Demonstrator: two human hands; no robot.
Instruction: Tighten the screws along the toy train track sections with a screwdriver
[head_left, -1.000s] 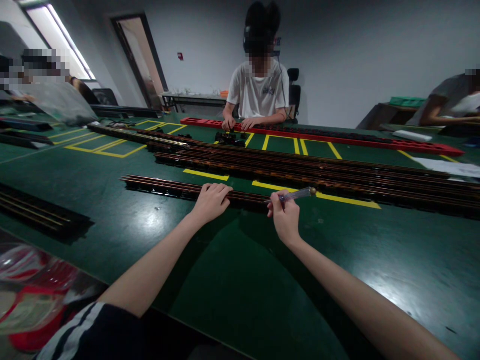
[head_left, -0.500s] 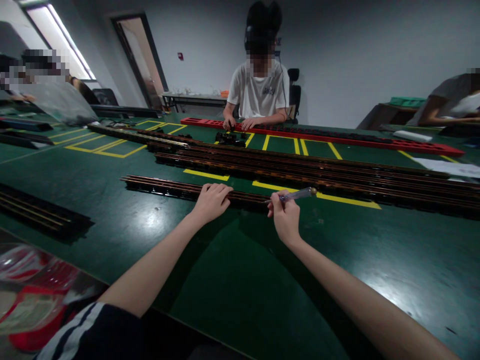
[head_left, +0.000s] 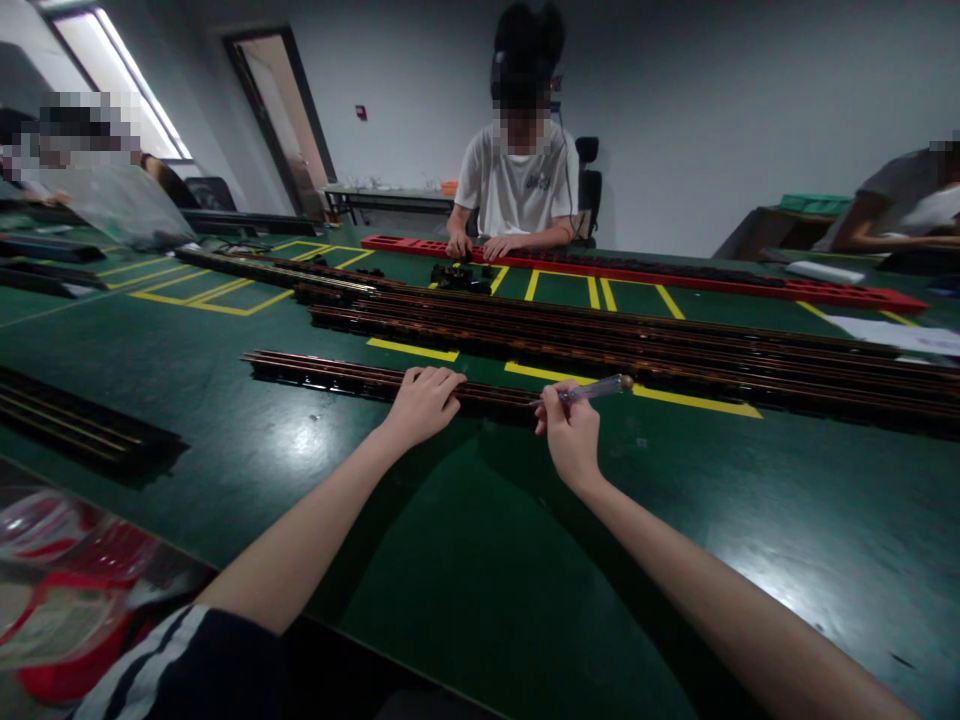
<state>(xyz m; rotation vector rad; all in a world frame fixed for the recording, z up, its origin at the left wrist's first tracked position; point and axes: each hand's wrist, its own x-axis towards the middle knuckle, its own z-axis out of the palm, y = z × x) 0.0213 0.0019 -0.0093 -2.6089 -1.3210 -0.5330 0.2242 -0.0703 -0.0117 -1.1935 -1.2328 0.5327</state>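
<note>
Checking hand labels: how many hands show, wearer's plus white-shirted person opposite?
4. Left hand on the near strip; right hand holding a clear-handled tool at it; co-worker's right hand and co-worker's left hand opposite, by a dark part.

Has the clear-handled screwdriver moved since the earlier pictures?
No; the clear-handled screwdriver shows no visible shift against the yellow tape behind it.

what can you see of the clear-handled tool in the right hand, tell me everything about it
The slim tool with a translucent, faintly purplish handle looks like plastic, with a rounded brownish knob at its end. It is held in the fingers of the right hand, slanting so the knob sits up to the right. Its thin front end points left, at the right-hand part of the short dark strip with coppery lines. The tip is too small to tell its shape or whether it touches.
</note>
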